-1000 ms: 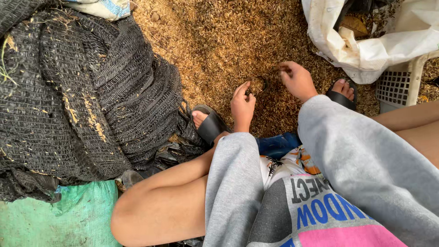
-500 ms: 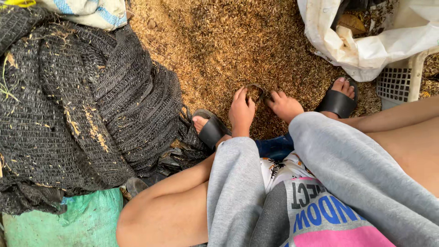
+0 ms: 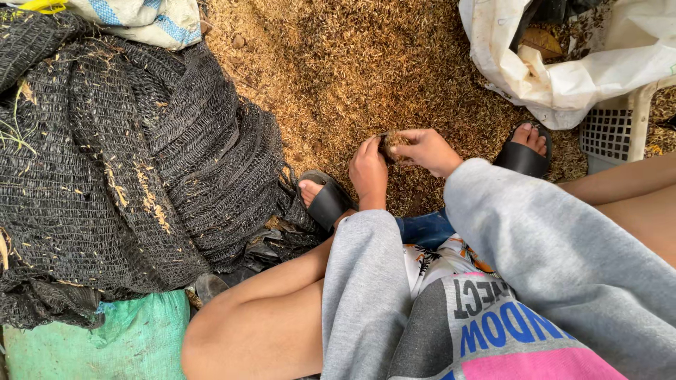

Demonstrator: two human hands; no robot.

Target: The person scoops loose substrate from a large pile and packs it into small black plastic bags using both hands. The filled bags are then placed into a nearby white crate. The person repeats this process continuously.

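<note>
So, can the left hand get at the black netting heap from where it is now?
Probably yes. The left hand is cupped against the right hand over a clump of husks; only a sandalled foot lies before the black netting, low enough to pass over.

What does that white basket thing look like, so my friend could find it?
Start at the big white sack in the top right corner, lying on the straw-covered ground. Just under its lower edge, at the right side, stands the plastic basket. It is the only hard thing there, pale, with a grid of small square holes in its wall.
</note>
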